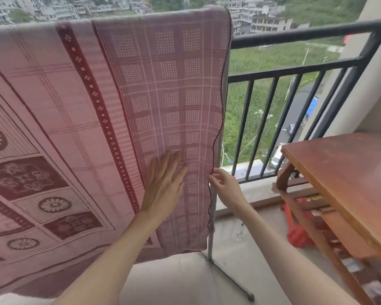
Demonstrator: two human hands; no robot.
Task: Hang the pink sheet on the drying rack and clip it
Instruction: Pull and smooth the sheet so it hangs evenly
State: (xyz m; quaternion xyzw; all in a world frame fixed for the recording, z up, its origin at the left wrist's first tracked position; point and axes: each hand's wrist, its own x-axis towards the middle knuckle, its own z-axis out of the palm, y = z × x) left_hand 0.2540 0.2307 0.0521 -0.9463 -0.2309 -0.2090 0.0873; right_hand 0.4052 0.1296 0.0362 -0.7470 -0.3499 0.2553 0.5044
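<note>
Left hand [163,186] presses flat on pink sheet [75,128]; right hand's [227,190] grip on its edge unclear.

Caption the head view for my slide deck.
Left hand flat on the hung sheet; right hand at its edge.

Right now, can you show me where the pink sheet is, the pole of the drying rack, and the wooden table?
pink sheet [167,89], head view, checked panel.
drying rack pole [211,241], head view, bare metal upright below the sheet's edge.
wooden table [343,172], head view, bare top.
</note>
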